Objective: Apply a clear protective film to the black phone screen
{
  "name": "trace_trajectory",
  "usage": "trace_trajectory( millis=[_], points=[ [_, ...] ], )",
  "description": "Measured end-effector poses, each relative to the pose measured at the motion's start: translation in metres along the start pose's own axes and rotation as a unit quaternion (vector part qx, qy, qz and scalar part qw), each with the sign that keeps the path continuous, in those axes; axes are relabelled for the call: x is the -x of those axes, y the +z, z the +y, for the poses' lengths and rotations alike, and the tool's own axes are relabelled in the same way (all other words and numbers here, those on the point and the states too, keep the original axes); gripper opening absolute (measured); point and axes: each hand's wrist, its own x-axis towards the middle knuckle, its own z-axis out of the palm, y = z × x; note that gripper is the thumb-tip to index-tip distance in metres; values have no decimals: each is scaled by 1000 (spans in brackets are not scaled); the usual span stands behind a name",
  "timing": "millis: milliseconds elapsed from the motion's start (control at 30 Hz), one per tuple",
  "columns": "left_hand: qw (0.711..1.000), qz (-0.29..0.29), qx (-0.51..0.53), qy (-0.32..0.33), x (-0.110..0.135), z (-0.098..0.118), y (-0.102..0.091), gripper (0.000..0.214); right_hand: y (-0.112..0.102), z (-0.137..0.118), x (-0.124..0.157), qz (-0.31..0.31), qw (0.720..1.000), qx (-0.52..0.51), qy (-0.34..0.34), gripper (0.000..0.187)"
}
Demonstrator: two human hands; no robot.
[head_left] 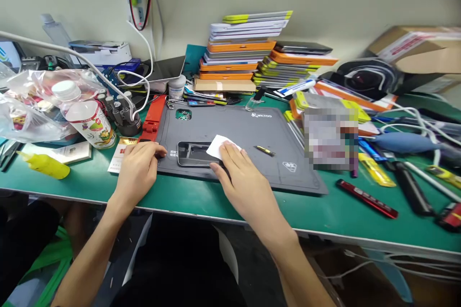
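A black phone (pixel 192 153) lies screen-up on the dark grey work mat (pixel 245 129). My right hand (pixel 237 168) lies flat with its fingers pressed on a white wipe (pixel 218 146) that covers the phone's right end. At the mat's left edge, my left hand (pixel 139 168) rests curled, its fingertips touching the phone's left end. A small black-and-gold tool (pixel 264 150) sits on the mat to the right of my right hand.
A plastic bottle (pixel 88 122), a yellow squeeze bottle (pixel 45 164) and a plastic bag (pixel 32 100) stand at the left. Stacked orange and grey boxes (pixel 241 53) rise behind the mat. Pens, cables and tools (pixel 396 172) litter the green table (pixel 201 201) on the right.
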Motion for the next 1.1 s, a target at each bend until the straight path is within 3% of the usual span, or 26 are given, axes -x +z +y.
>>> trace_trajectory(
  millis=[100, 267, 367, 500, 633, 767, 1000, 1100],
  points=[
    [1000, -1, -1, -3, -1, -1, -1, 30, 1, 7, -1, 29, 999, -22, -3, 60],
    [1000, -10, -14, 13, -2, -4, -3, 30, -6, 6, 34, 96, 995, 3, -23, 43],
    [999, -11, -29, 26, -3, -7, -4, 28, -16, 11, 43, 121, 991, -34, -47, 40],
    [999, -10, -30, 21, -5, -6, -5, 25, -31, 23, 39, 177, 972, -150, 29, 24],
    [999, -3, -1, 38, -5, -3, -5, 24, -46, 38, 37, 233, 950, -170, 119, 25],
    [996, -24, -24, 85, -9, -2, 1, 24, -59, 53, 25, 202, 929, -248, 184, 27],
    [974, -97, -115, 167, -48, -5, 17, 76, -49, 56, -8, 166, 958, -212, 101, 23],
    [957, -184, -121, 186, -71, -6, 20, 79, -37, 51, -9, 156, 971, -174, 54, 19]
  ],
)
